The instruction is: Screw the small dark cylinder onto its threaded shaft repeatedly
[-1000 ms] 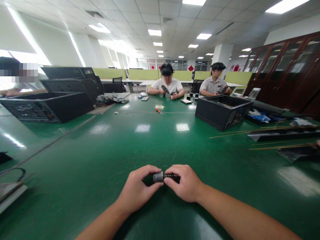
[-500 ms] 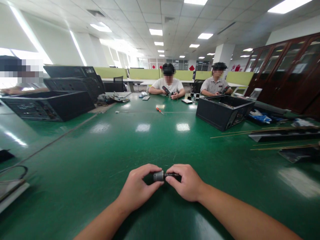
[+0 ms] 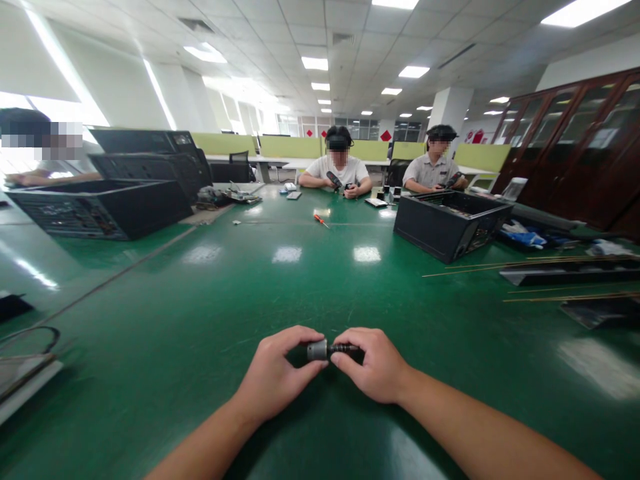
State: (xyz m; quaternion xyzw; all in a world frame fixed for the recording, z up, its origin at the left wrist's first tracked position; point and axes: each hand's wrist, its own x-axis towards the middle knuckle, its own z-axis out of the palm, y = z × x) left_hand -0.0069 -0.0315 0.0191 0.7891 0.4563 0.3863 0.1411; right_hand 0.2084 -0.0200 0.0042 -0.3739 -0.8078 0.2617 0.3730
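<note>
- Green tabletop (image 3: 285,287) stretches away from us, with an orange screwdriver (image 3: 321,221) at the far middle and an open black case (image 3: 425,227) far right.
- At the near middle, our left grip (image 3: 265,377) pinches a grey cylinder (image 3: 317,350) between thumb and fingers.
- Our right grip (image 3: 375,367) is closed on a dark ridged rod (image 3: 343,348), just right of the cylinder.
- We judge the step in hand as holding both parts in line; we cannot tell whether they are joined.
- Any move from here calls for light, even pressure and keeping that line straight.
</note>
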